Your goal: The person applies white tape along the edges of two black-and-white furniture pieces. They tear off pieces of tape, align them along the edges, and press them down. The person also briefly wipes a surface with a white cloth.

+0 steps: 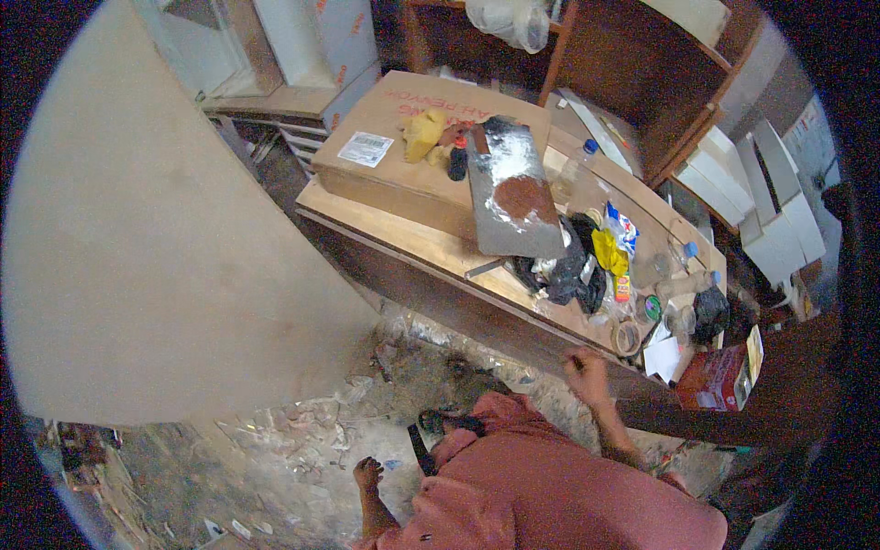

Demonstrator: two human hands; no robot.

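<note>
My right hand is raised beside the front edge of the wooden bench, fingers curled; whatever lies between them, if anything, is too small to make out. Lower and to the left, my left hand hangs over the littered floor with its fingers closed, holding nothing visible. Nearest the right hand on the bench is a clear round tub. Farther up, a grey board bearing white powder and a reddish-brown powder heap rests partly on a flat cardboard box. A dark red-capped bottle and yellow crumpled material are beside it.
A large beige panel fills the left side. Black plastic bags, a yellow packet, blue-capped bottles and a red box crowd the bench's right part. Wooden shelving stands behind; debris covers the floor.
</note>
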